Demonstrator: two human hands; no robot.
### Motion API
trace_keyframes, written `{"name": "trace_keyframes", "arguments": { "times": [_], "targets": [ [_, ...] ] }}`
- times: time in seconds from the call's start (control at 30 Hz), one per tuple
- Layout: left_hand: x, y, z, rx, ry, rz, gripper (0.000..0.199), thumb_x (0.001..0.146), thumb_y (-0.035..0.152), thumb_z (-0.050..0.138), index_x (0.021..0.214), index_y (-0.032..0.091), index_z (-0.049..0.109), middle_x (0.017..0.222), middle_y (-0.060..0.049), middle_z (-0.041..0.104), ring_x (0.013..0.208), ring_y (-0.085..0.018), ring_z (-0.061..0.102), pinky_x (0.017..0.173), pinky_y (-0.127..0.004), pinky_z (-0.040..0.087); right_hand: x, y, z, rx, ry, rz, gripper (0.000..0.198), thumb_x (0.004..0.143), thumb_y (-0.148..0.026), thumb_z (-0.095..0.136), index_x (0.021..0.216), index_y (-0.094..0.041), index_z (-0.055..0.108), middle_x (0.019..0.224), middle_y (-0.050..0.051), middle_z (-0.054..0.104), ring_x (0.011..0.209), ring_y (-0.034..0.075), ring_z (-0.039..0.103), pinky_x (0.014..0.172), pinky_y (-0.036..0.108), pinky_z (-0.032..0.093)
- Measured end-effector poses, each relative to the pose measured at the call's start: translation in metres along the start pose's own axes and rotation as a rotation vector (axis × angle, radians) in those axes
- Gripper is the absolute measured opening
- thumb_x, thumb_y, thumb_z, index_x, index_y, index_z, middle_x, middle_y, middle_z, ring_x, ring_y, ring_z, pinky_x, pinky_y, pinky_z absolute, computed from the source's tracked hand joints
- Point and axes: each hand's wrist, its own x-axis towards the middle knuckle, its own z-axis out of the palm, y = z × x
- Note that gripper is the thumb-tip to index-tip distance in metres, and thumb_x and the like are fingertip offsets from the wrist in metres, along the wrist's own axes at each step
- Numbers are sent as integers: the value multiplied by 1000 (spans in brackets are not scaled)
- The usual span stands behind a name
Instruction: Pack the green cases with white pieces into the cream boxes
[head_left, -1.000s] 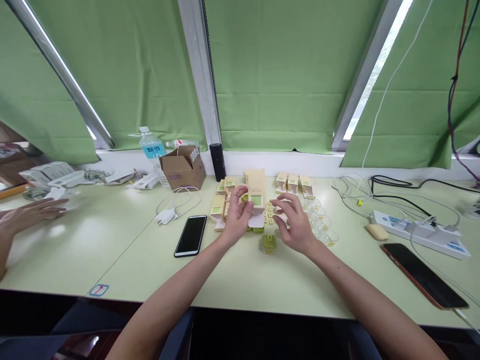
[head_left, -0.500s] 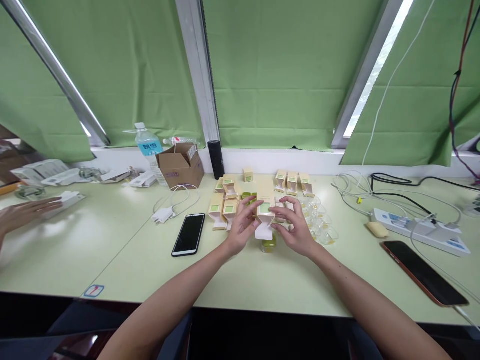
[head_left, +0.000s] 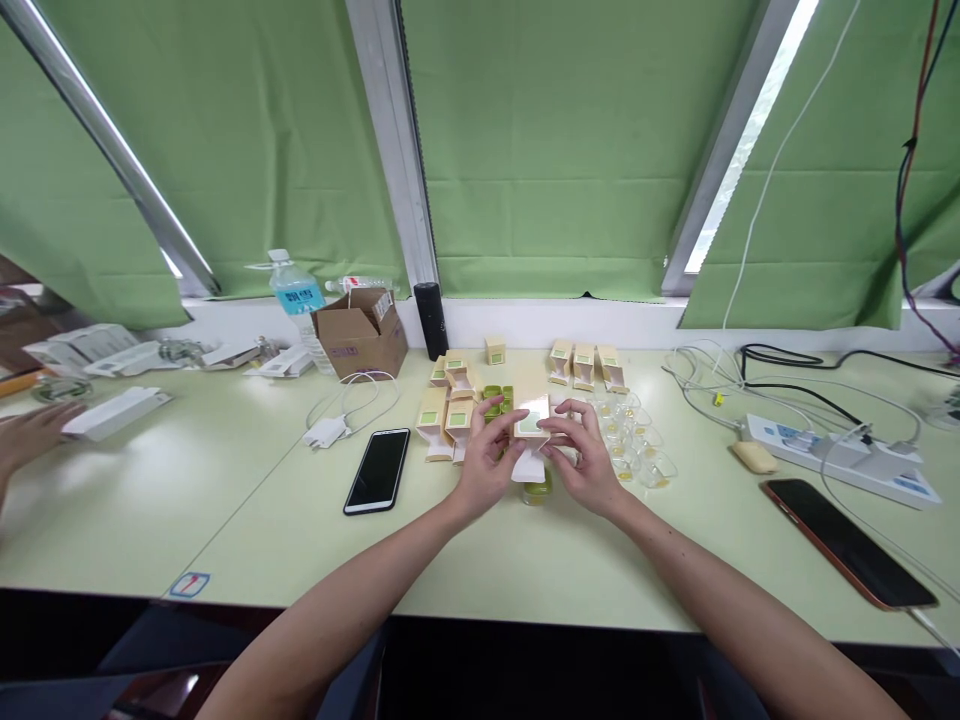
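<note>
Between my two hands is a small cream-coloured carton (head_left: 532, 414) with a green label and a white flap hanging down on my side. My left hand (head_left: 486, 455) pinches its left side, and my right hand (head_left: 586, 455) grips the right side. Just below the flap a small green-lidded jar (head_left: 537, 490) stands on the table. Several green jars (head_left: 495, 400) sit behind my left fingers, partly hidden. To the left are several similar cartons (head_left: 446, 410) with flaps out. Clear plastic cups or inserts (head_left: 636, 445) lie in a cluster right of my right hand.
More cartons (head_left: 585, 365) stand at the back. A phone (head_left: 377, 470) and a brown cardboard box (head_left: 361, 335) are to the left, a power strip (head_left: 840, 460) with cables and another phone (head_left: 847, 543) to the right. At far left, another person's hand (head_left: 34, 435) touches a long white box (head_left: 116, 413).
The carton in my hands has tipped slightly, showing more of its labelled face. At far left, the other person's hand has drawn back left along the white box.
</note>
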Motion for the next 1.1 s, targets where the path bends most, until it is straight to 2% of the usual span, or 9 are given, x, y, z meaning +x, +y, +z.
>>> {"name": "trace_keyframes", "arguments": {
  "times": [0.1, 0.2, 0.3, 0.5, 0.6, 0.7, 0.9, 1.0, 1.1],
  "targets": [
    [0, 1, 1, -29, 4, -10, 35, 95, 40, 65, 128, 30, 67, 143, -11, 35, 101, -18, 67, 89, -39, 63, 0, -1, 2, -1, 42, 6, 24, 96, -23, 57, 118, -30, 65, 120, 9, 43, 113, 23, 61, 83, 42, 69],
    [-1, 3, 2, -43, -6, -28, 34, 94, 39, 67, 127, 30, 68, 136, -10, 37, 100, -17, 65, 92, -40, 63, 0, -2, 3, 14, 86, 15, 21, 96, -24, 59, 115, -30, 66, 116, 8, 44, 113, 23, 59, 80, 39, 69],
    [-1, 6, -1, -75, -49, -37, 39, 92, 38, 67, 131, 31, 66, 133, -10, 37, 107, -21, 62, 94, -41, 62, 1, -3, 3, 32, 110, 32, 20, 95, -23, 60, 112, -30, 68, 114, 7, 43, 111, 22, 58, 78, 36, 68],
    [1, 2, -5, -218, -260, -22, 63, 86, 34, 70, 146, 34, 53, 144, -11, 30, 127, -29, 57, 108, -48, 54, 3, -2, -1, 26, 151, 102, 17, 95, -24, 60, 111, -28, 67, 113, 6, 44, 94, 17, 62, 73, 33, 67],
    [0, 0, -3, -234, -279, -24, 74, 83, 32, 75, 151, 36, 46, 148, -11, 25, 134, -31, 52, 113, -48, 50, 4, -2, -2, 29, 168, 127, 17, 95, -25, 60, 110, -28, 68, 113, 5, 44, 92, 16, 64, 74, 33, 66],
    [-1, 0, -2, -241, -280, -45, 80, 80, 36, 81, 152, 36, 45, 150, -10, 23, 133, -31, 51, 111, -47, 51, 3, -2, -1, 47, 169, 121, 18, 95, -25, 60, 111, -28, 69, 114, 5, 43, 91, 15, 65, 73, 32, 66],
    [1, 2, -1, -258, -190, -43, 61, 86, 43, 76, 143, 33, 54, 145, -10, 31, 128, -28, 52, 108, -44, 51, 0, -2, 1, 36, 145, 52, 22, 95, -25, 63, 116, -30, 70, 115, 6, 43, 94, 17, 64, 74, 33, 67],
    [2, 5, -2, -277, -140, -48, 50, 89, 44, 72, 136, 31, 59, 140, -10, 36, 115, -24, 57, 96, -38, 56, -2, -2, 1, 41, 99, -5, 29, 97, -24, 61, 123, -32, 69, 116, 7, 43, 104, 20, 61, 74, 33, 67],
    [4, 10, -3, -265, -111, -68, 45, 89, 45, 71, 130, 28, 60, 134, -10, 40, 108, -22, 57, 83, -31, 56, -4, -3, 1, 46, 46, -47, 35, 99, -23, 56, 130, -34, 66, 119, 8, 42, 102, 19, 62, 74, 33, 67]
  ]
}}
